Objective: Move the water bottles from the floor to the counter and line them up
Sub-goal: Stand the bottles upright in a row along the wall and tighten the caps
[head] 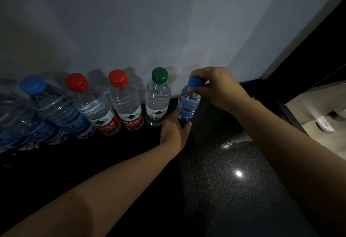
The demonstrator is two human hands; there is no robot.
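The counter [234, 171] is black speckled stone, polished enough to mirror a lamp. The small bottle [188, 104] stands on it at the right end of the row, near the pale, smooth wall [168, 21]. It is clear ribbed plastic with a blue label and holds clear water.

My right hand [219, 87] pinches its round blue cap [194, 81] from the right, fingers curled over the top. My left hand [174, 132] wraps the bottle's base. The thumb shows in front and the fingers are hidden behind.

Just left stands a green-cap bottle [157, 102] with a green label. Next come one red-cap bottle [123, 105] and another red-cap bottle [93, 107], both red-labelled. Beyond them is a wider blue-cap bottle [54, 105]. All are clear plastic, upright and holding water. Further bottles at the far left are blurred.
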